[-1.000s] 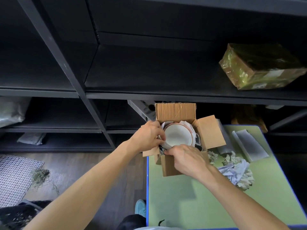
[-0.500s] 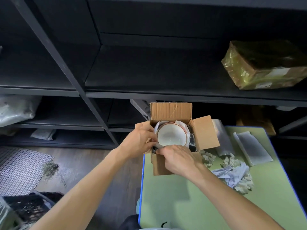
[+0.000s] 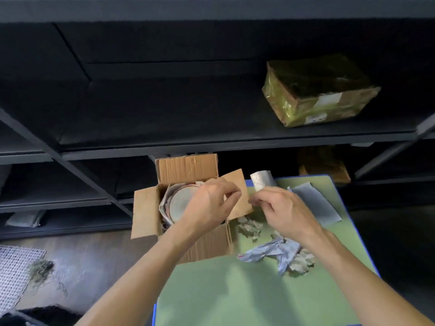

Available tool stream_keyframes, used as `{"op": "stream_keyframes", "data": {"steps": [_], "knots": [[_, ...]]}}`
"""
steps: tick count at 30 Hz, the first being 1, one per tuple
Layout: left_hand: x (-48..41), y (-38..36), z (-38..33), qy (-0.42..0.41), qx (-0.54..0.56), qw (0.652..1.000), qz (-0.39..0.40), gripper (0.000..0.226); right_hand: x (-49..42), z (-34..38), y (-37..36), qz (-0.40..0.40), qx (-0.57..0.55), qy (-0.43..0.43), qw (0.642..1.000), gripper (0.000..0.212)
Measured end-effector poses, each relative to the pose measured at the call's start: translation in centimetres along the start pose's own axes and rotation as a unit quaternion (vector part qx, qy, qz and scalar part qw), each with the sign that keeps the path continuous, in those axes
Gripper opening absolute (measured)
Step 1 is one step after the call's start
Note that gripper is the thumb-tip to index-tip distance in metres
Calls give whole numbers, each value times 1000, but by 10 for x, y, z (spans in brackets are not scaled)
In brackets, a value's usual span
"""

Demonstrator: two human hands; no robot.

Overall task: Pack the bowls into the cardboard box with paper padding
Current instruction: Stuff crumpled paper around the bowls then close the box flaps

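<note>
Both our hands off bowl (image 3: 181, 204) now, raised. Left hand (image 3: 209, 203) curled over box (image 3: 207, 242), hold unclear; right hand (image 3: 280, 208) right of box, seemingly pinching paper scrap (image 3: 253, 201). Bowl seated; padding next.

Dark metal shelving (image 3: 164, 147) stands on a wood floor (image 3: 94, 267) — green table (image 3: 235, 290) in front.

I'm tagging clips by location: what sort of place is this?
Probably a stockroom or packing area: dark metal shelving holds a taped parcel, and an open cardboard box sits on a green table beside crumpled paper.
</note>
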State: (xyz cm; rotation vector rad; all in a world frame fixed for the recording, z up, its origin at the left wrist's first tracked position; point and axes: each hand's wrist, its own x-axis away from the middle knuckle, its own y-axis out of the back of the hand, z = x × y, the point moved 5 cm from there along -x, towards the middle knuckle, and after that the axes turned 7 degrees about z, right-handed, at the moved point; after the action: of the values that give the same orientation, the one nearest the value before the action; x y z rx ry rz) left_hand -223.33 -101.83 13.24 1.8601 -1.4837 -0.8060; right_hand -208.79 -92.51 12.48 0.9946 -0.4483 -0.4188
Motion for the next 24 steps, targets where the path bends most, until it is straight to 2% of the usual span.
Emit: {"op": "stream_keyframes", "data": {"steps": [3,6,11,13,16,19,22,24], "knots": [[-24,-36,-23,-6,-12,1000,22,21,3,-59,4,-5,-4,-67,998,32],[-41,-69,-37,-1,-24,998,61,26,-2,-111,-14,43,16,-142,989,37],[-56,-106,-24,79,-48,991,99,23,-30,-139,-48,115,39,-177,977,35],[-56,-112,-17,101,-32,989,106,24,-46,-141,-62,150,61,-191,968,44],[-52,-112,-9,133,6,985,107,22,-69,-152,-85,192,93,-233,949,71],[-48,-109,0,164,33,980,109,21,-80,-160,-103,248,86,-278,924,75],[-48,-108,5,187,37,976,110,21,-85,-160,-105,216,110,-258,935,74],[-53,-111,7,205,27,972,108,22,-81,-155,-96,191,88,-240,948,71]]}}
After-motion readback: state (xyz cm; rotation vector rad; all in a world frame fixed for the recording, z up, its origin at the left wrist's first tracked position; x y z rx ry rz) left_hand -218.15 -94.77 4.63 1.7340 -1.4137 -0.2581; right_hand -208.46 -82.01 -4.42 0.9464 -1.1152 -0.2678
